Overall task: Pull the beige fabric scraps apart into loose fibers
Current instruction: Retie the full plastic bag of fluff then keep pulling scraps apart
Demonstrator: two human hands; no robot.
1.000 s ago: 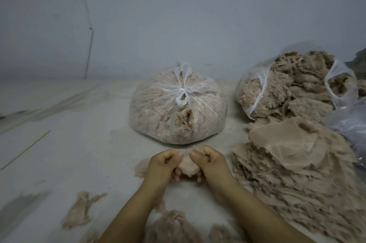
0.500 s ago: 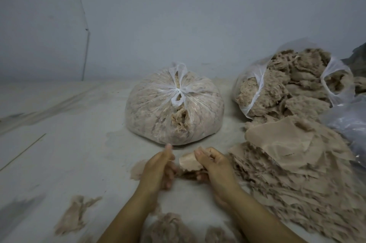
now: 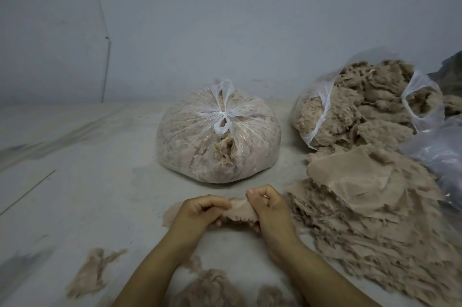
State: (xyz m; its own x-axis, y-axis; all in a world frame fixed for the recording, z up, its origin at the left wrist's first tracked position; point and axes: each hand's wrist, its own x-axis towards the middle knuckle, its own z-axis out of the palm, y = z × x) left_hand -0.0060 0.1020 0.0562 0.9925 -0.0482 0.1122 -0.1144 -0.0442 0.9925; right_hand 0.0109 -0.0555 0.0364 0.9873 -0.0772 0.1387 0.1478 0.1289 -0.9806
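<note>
Scrap (image 3: 241, 211) gripped at opposite edges by left hand (image 3: 200, 211) and right hand (image 3: 268, 204), fingers curled. Pull outward steadily; regrip near the fray.

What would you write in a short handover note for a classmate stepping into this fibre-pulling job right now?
Left hand and right hand both pinch one beige scrap stretched between them above the floor.
Scrap pile sits to the right.
Done: loose fibres lie by the forearms; a tied bag and an open bag hold more.
Left: pull this scrap apart, then work through the pile.
</note>
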